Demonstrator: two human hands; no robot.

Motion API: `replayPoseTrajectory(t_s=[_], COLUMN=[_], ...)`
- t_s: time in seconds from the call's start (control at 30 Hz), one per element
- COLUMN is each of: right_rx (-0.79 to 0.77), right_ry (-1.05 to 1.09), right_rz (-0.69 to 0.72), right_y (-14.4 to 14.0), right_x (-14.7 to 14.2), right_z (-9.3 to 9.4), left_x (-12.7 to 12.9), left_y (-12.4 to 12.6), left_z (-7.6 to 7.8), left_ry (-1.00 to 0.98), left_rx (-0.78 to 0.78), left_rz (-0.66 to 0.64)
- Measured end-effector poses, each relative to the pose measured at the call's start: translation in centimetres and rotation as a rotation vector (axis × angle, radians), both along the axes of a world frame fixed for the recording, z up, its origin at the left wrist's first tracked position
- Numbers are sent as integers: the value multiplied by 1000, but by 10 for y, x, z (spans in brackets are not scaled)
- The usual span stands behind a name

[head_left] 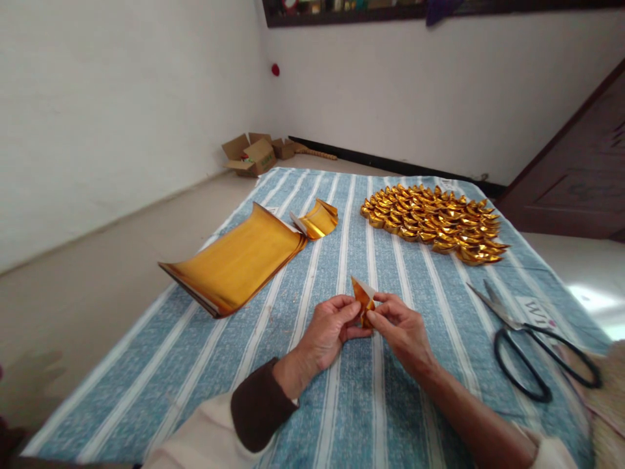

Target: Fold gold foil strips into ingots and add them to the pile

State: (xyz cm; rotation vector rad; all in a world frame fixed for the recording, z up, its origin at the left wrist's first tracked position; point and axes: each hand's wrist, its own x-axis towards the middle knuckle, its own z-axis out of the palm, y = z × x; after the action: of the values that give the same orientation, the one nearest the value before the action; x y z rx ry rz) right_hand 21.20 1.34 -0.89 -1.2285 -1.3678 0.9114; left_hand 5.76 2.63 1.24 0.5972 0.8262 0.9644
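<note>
Between my two hands, above the middle of the table, is a small partly folded piece of gold foil paper (362, 296) with a pale underside and a pointed tip standing up. My left hand (328, 327) pinches its left side, thumb in front. On its right side my right hand (401, 324) grips the lower edge with thumb and fingers. Ahead and to the left lies a stack of large gold foil sheets (244, 257), curling at the edges. A smaller stack of cut gold foil pieces (318, 220) rests just beyond it.
Many folded gold foil ingots (430, 218) stand in packed rows at the back right. Open scissors (517, 326) with black handles lie at the right edge. A blue and white striped cloth (273, 365) covers the table. Cardboard boxes (251, 156) sit on the floor beyond.
</note>
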Motion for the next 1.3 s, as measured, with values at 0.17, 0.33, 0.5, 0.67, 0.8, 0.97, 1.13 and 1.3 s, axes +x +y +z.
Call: replayPoseTrajectory(t_s=[0.17,0.33,0.5,0.67,0.8,0.97,1.13,1.3], right_rx=[-52,-71,-35,89,118,88,-96,-191], right_ry=[52,56,23,-72,-90,-77,3,42], right_rz=[-4,15,-22,-7,17,34,11,93], right_y=[1,1,0,-3,-3,-2,0,4], right_x=[-1,-1,-4,-5,-3,-2,0,8], right_z=[3,7,4,1,1,2,3,3], left_x=[0,-1,0,4,5,4,5,3], left_y=[0,0,-1,-2,-3,-1,0,1], left_z=[-1,0,-1,-1,0,0,3,2], left_ry=[-22,-62,-17,39,75,109,139,198], left_rx=[-45,-79,-37,-21,-22,-27,7,56], left_rz=[14,0,-10,7,16,25,73,94])
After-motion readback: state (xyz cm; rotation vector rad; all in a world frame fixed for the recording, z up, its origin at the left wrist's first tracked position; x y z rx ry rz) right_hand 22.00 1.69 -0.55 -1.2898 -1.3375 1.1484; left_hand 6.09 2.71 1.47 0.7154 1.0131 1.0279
